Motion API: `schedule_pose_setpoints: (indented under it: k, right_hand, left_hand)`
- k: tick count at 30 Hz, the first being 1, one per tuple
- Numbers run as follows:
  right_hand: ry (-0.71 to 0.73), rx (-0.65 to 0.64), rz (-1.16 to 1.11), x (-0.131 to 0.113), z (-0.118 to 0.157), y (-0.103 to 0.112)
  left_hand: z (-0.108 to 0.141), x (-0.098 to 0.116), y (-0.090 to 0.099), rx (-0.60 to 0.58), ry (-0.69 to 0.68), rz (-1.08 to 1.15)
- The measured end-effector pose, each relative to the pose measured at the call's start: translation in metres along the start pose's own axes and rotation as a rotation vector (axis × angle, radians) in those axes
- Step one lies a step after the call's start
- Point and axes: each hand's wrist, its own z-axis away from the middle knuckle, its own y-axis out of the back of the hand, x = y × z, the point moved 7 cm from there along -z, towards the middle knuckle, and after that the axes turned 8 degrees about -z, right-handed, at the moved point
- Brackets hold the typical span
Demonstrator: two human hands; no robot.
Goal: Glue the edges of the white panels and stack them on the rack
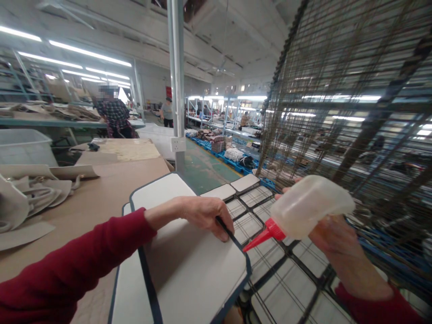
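My left hand point(205, 215) grips the right edge of a white panel with dark blue edging point(202, 274), fingers curled over its rim. A second white panel with the same edging point(126, 279) lies partly beneath it, mostly covered. In my right hand point(332, 234) is a cloudy plastic squeeze bottle point(308, 204), tilted so its red nozzle point(259, 236) points down and left. The nozzle tip is close to the panel's right edge; whether they touch I cannot tell. Most of my right fingers are hidden behind the bottle.
Below and right, a wire rack point(288, 252) holds several white panels. Its wire-mesh layers point(337, 90) stand raised at the right. Beige cut pieces point(40, 198) lie on the brown-covered table point(111, 193) at left. A metal post point(177, 90) rises beyond; a person point(114, 112) stands at the back left.
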Motion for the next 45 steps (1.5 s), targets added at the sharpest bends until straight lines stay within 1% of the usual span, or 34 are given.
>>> schedule_pose_setpoints:
  k: [2, 6, 9, 11, 13, 15, 18, 22, 25, 28, 32, 40, 45]
  right_hand:
    - [0.022, -0.018, -0.054, -0.002, -0.001, 0.001]
    - [-0.002, -0.064, -0.101, -0.006, -0.003, -0.004]
    - [0.043, -0.046, -0.121, -0.014, -0.006, -0.01]
    - [0.057, -0.066, -0.094, -0.016, -0.008, -0.016]
    - [0.014, -0.12, -0.052, -0.012, -0.009, -0.024]
    - [0.004, -0.136, -0.044, -0.01, -0.009, -0.026]
    - [0.059, -0.116, -0.061, -0.012, -0.009, -0.022]
    - [-0.035, -0.113, -0.03, 0.003, -0.008, -0.012]
    - [0.006, -0.04, 0.0, 0.007, -0.006, -0.005]
    - [0.044, 0.01, -0.007, 0.007, -0.003, -0.01]
    - [0.045, 0.016, -0.041, 0.007, -0.001, -0.02]
    - [0.001, 0.045, -0.039, 0.014, 0.001, -0.014]
    - [0.011, 0.069, -0.027, 0.015, 0.0, -0.015]
  left_hand:
    - [0.001, -0.004, 0.0, 0.013, 0.014, 0.004]
    - [0.004, -0.008, 0.003, 0.04, 0.039, -0.004]
    - [0.005, -0.008, 0.004, 0.043, 0.04, 0.015]
    - [0.006, -0.007, 0.004, 0.046, 0.026, 0.025]
    - [0.007, -0.007, 0.006, 0.06, 0.015, 0.018]
    - [0.01, -0.008, 0.007, 0.074, 0.01, 0.01]
    - [0.013, -0.01, 0.007, 0.09, 0.005, 0.015]
    - [0.017, -0.012, 0.008, 0.098, 0.009, 0.034]
    - [0.019, -0.013, 0.008, 0.108, 0.011, 0.041]
    - [0.022, -0.014, 0.008, 0.123, 0.014, 0.039]
    - [0.024, -0.013, 0.006, 0.132, 0.016, 0.033]
    - [0.026, -0.01, 0.005, 0.132, 0.011, 0.021]
    - [0.028, -0.01, 0.003, 0.141, 0.017, 0.031]
